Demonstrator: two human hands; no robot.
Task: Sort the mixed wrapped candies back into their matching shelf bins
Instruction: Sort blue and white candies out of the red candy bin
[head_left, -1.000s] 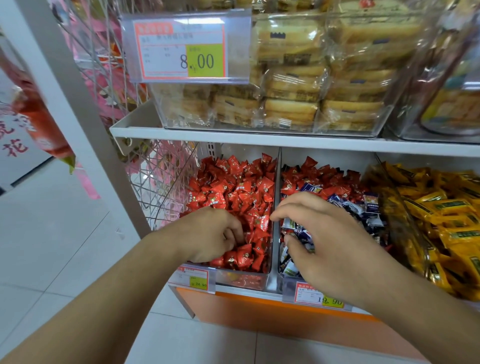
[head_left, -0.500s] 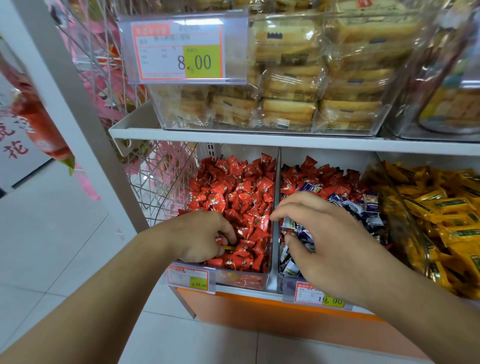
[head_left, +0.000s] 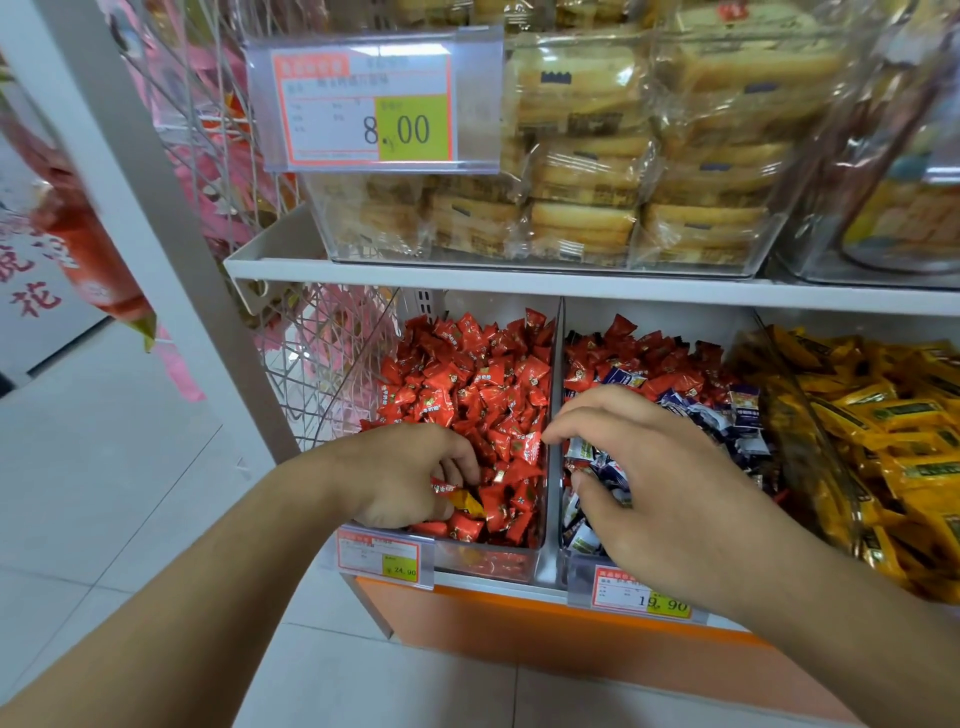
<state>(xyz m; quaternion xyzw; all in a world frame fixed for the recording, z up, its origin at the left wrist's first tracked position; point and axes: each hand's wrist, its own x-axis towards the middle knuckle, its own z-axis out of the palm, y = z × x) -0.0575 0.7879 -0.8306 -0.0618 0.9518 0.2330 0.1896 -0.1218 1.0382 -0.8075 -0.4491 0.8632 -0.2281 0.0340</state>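
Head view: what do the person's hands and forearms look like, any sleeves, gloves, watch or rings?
Both forearms are bare up to the frame edge, with no sleeve in view. The left hand and the right hand are ungloved. No watch, bracelet or ring shows on either wrist or on the visible fingers. No markings or tattoos can be seen.
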